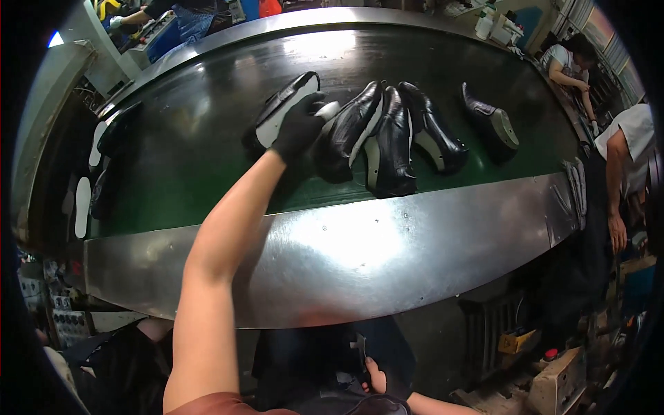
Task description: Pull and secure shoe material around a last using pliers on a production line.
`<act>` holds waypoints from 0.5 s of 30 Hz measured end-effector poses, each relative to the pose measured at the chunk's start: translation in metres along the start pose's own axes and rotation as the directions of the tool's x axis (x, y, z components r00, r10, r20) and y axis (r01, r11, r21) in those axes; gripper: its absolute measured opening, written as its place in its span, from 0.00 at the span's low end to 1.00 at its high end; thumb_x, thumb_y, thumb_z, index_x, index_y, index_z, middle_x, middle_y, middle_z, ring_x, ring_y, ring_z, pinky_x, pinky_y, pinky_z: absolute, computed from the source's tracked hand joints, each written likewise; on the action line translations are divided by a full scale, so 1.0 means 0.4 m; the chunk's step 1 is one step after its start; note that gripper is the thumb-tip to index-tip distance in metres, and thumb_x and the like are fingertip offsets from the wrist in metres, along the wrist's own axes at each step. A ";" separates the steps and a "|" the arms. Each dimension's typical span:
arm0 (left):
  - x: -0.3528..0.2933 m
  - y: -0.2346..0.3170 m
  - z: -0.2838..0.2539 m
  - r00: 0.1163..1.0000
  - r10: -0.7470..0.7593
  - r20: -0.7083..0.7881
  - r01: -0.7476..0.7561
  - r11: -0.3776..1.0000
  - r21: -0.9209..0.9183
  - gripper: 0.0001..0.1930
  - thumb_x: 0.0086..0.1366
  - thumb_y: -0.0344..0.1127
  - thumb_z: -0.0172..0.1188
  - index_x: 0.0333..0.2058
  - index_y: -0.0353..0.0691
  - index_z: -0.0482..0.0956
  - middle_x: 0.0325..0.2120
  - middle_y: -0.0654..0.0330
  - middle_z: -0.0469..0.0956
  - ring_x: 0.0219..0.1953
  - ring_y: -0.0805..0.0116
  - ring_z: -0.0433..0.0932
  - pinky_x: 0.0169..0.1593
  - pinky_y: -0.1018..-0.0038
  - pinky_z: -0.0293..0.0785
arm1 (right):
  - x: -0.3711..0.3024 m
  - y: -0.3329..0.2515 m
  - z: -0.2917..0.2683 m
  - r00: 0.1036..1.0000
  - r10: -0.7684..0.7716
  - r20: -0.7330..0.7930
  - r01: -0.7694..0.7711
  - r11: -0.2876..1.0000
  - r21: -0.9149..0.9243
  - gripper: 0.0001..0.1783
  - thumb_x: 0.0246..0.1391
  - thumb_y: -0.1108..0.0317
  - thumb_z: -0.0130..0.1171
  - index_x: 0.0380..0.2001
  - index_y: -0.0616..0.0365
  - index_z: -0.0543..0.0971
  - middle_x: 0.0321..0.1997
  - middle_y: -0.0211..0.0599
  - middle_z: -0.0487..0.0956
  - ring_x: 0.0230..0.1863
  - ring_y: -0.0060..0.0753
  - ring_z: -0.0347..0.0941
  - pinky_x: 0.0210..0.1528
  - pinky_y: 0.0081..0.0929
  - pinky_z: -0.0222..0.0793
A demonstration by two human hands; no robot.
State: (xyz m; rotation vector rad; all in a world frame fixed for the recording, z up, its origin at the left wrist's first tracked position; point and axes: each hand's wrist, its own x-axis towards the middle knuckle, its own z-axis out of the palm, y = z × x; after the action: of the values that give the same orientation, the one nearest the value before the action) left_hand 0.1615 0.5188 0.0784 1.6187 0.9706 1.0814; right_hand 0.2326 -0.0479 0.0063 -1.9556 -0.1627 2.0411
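Note:
My left hand (301, 128) wears a black glove and reaches over the belt, its fingers curled at a black shoe (285, 105) with a pale sole turned up to me. Its fingertips are partly lost against the dark leather. Right beside it another black shoe (349, 131) leans on its side, followed by a black shoe (393, 145) and a further one (436, 131). Low in front of my body, my right hand (375, 377) is closed round the dark handle of a tool with a flat metal end (361, 346); its exact kind is unclear.
The shoes lie on a dark green belt (180, 173) with a metal ledge (429, 235) along its near side. A single black shoe (491, 121) lies farther right; others with white soles (83, 207) sit at the left. Two people (626, 152) are at the right.

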 end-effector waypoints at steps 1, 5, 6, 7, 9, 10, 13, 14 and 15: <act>-0.058 0.061 -0.002 0.994 0.108 -0.013 -0.099 0.952 0.289 0.30 0.60 0.51 0.66 0.54 0.35 0.74 0.48 0.47 0.79 0.51 0.58 0.78 0.52 0.66 0.74 | -0.001 0.006 -0.004 1.000 0.023 -0.017 -0.023 1.000 0.005 0.35 0.66 0.37 0.36 0.30 0.59 0.77 0.17 0.33 0.73 0.16 0.23 0.68 0.24 0.22 0.69; -0.128 0.098 -0.145 0.829 0.555 -0.074 -0.319 0.577 0.752 0.26 0.55 0.38 0.65 0.52 0.36 0.74 0.48 0.47 0.77 0.51 0.49 0.75 0.56 0.60 0.70 | -0.001 0.030 0.004 0.998 0.059 -0.014 -0.059 0.998 -0.038 0.38 0.66 0.36 0.33 0.28 0.58 0.78 0.16 0.32 0.74 0.17 0.24 0.67 0.27 0.22 0.68; -0.132 0.083 -0.145 0.861 0.506 -0.047 -0.219 0.452 0.865 0.29 0.54 0.41 0.66 0.54 0.37 0.72 0.49 0.47 0.76 0.52 0.48 0.74 0.56 0.58 0.68 | 0.000 0.043 0.008 0.998 0.052 -0.020 -0.053 0.998 -0.025 0.38 0.65 0.34 0.33 0.28 0.58 0.78 0.17 0.32 0.74 0.17 0.24 0.68 0.27 0.22 0.69; -0.135 0.068 -0.153 0.891 0.452 -0.036 -0.115 0.302 0.946 0.32 0.52 0.43 0.66 0.55 0.38 0.71 0.50 0.47 0.75 0.53 0.47 0.73 0.57 0.57 0.67 | 0.002 0.047 0.014 0.999 0.044 -0.024 -0.045 0.999 -0.017 0.39 0.64 0.33 0.34 0.28 0.59 0.78 0.17 0.33 0.74 0.17 0.25 0.68 0.27 0.22 0.70; -0.121 0.046 -0.168 0.849 0.510 -0.141 -0.002 0.271 0.963 0.34 0.52 0.45 0.66 0.56 0.39 0.70 0.51 0.47 0.74 0.54 0.48 0.72 0.58 0.56 0.66 | -0.013 0.058 0.017 0.999 0.026 -0.032 -0.026 1.000 -0.016 0.39 0.64 0.33 0.33 0.28 0.59 0.78 0.17 0.33 0.74 0.17 0.25 0.68 0.27 0.22 0.70; -0.115 0.025 -0.181 0.791 0.562 -0.240 0.117 0.246 0.962 0.35 0.52 0.48 0.66 0.57 0.40 0.68 0.52 0.48 0.73 0.56 0.49 0.71 0.59 0.55 0.64 | -0.020 0.065 0.015 0.999 0.013 -0.037 -0.013 1.000 -0.017 0.40 0.64 0.33 0.33 0.28 0.59 0.78 0.17 0.33 0.74 0.17 0.25 0.68 0.27 0.22 0.70; -0.114 -0.056 -0.288 0.816 0.482 -0.321 0.201 0.284 0.937 0.33 0.53 0.54 0.67 0.53 0.41 0.70 0.52 0.50 0.73 0.54 0.46 0.72 0.54 0.56 0.69 | -0.029 0.074 0.013 0.999 -0.041 -0.031 0.040 0.999 -0.030 0.40 0.64 0.33 0.33 0.28 0.59 0.78 0.17 0.33 0.74 0.17 0.25 0.68 0.27 0.22 0.70; -0.118 -0.052 -0.307 0.813 0.488 -0.318 0.199 0.281 0.939 0.33 0.53 0.54 0.67 0.53 0.41 0.70 0.52 0.50 0.73 0.54 0.46 0.72 0.54 0.56 0.69 | -0.030 0.077 0.016 0.998 -0.057 -0.030 0.057 0.998 -0.028 0.40 0.64 0.32 0.33 0.28 0.59 0.78 0.17 0.33 0.74 0.18 0.25 0.68 0.27 0.22 0.70; -0.125 -0.049 -0.326 0.915 0.239 -0.326 0.169 0.505 0.846 0.34 0.52 0.55 0.67 0.53 0.41 0.70 0.52 0.49 0.72 0.52 0.44 0.73 0.53 0.58 0.70 | -0.032 0.080 0.018 0.997 -0.074 -0.029 0.073 0.997 -0.026 0.40 0.64 0.32 0.33 0.28 0.59 0.78 0.17 0.33 0.74 0.18 0.25 0.68 0.27 0.23 0.70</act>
State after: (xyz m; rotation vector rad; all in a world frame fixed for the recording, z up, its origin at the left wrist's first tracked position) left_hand 0.0209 0.5116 0.0725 2.2492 2.0246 1.0215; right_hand 0.2213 -0.0809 0.0095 -1.9638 -0.2504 1.9721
